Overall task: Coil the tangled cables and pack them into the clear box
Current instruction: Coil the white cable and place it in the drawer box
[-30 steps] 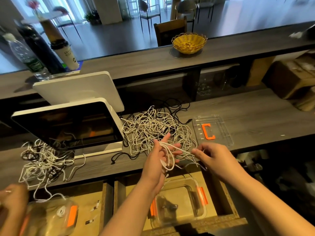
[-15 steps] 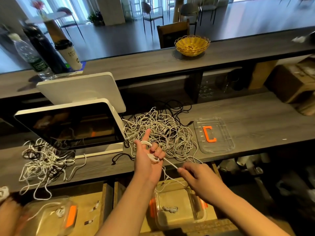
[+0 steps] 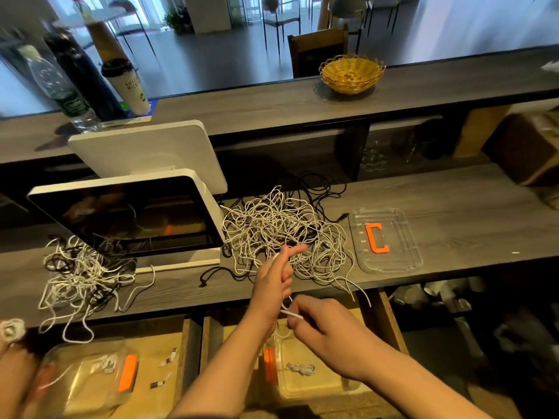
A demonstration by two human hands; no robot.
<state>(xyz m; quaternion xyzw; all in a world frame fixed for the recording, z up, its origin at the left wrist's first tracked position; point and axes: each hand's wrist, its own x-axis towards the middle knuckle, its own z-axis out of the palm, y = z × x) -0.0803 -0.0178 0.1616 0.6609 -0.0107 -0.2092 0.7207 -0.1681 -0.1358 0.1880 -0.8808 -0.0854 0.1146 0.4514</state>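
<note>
Item: white cable (image 3: 289, 313), one length, mid-coil. Left hand (image 3: 273, 285) raised over the counter edge, fingers partly extended, loops apparently wound round them, though blur hides the count. Right hand (image 3: 329, 328) pinches the free run just below and beside the left. Change over the last second: right hand has dropped from level with the left to beneath it, drawing the strand downward; another wrap is judged laid, coil nearing completion. Clear box (image 3: 314, 385): open, directly below both hands, one coiled cable (image 3: 301, 369) already inside. Tangled pile (image 3: 284, 234): on the counter just beyond the left hand. Lid (image 3: 402, 258): beyond and right of the right hand.
</note>
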